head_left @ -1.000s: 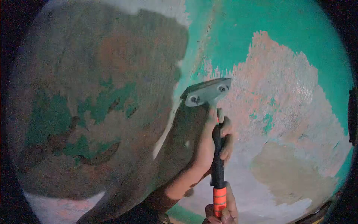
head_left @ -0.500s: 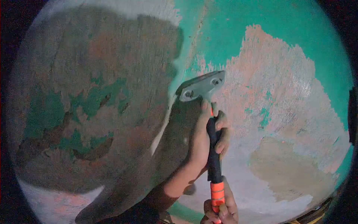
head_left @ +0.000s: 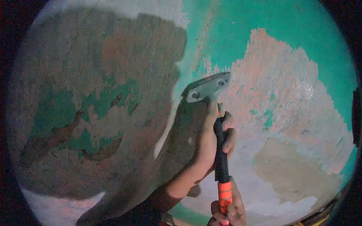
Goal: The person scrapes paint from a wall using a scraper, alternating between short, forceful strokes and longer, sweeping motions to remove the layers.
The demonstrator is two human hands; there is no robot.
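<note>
A long-handled scraper [head_left: 221,165] leans up against a wall of patchy green paint [head_left: 226,34], its wide metal head [head_left: 207,88] lying at a slant on the surface. My left hand [head_left: 211,139] is closed around the black grip just below the head, thumb pointing up along the neck. Lower down, my right hand [head_left: 230,211] wraps the orange end of the handle. Right around the head, green paint meets a ragged pale pink and grey scraped patch [head_left: 286,86].
A dark shadow [head_left: 94,37] covers the wall's left side, where green remnants [head_left: 102,98] show. On the lower right is a beige bare patch [head_left: 288,169]. Yellow strands or cords [head_left: 320,221] lie by the wall's bottom right edge.
Both hands and the scraper sit slightly farther right in view, and the wall's patches have shifted right too. The head stays near the same green border; both grips are unchanged.
</note>
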